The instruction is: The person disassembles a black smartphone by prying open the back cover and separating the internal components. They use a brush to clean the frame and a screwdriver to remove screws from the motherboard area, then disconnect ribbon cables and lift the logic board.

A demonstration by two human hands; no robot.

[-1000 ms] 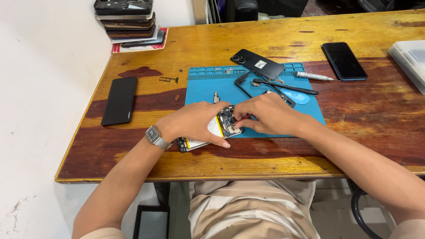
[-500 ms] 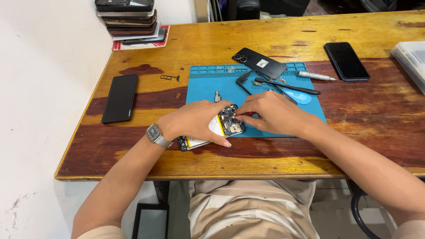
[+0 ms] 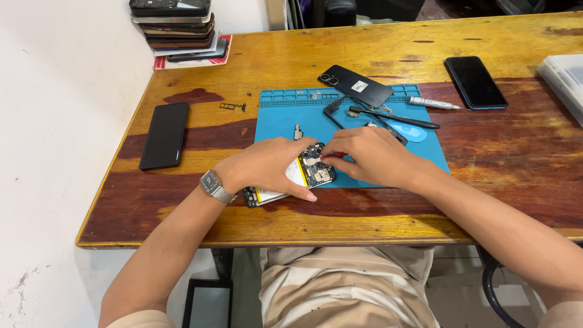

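Wooden and glossy, the table [image 3: 364, 45] runs along a white wall [image 3: 54, 152], seen from the head camera looking down. On it lies a blue work mat [image 3: 276, 121] with a row of small moulded compartments [image 3: 303, 95] along its far edge; tiny parts sit in a few of them, too small to tell apart.

At the mat's near left corner lies an opened phone [image 3: 303, 176], back cover off, with its circuit board towards the mat and its pale battery towards the table's near edge. Its long axis runs slantwise, from near-left to far-right. Much of it is covered by the hands.

Left hand [image 3: 267, 167], a wristwatch [image 3: 212, 185] on its wrist, lies over the phone's lower part, fingers curled down around its edge and pinning it to the mat. Right hand [image 3: 370, 155] has its fingertips pinched together over the circuit board; whether they grip something there cannot be made out.

Farther back on the mat lie a black back cover [image 3: 358, 85], a dark frame piece [image 3: 340, 109] and a black-handled tool [image 3: 395, 116]. Off the mat rest a dark phone [image 3: 165, 135] at left, another phone [image 3: 475, 82] at right, a white tube [image 3: 432, 104], and a stack of phones [image 3: 176, 27] in the far corner, cut off by the frame's top.
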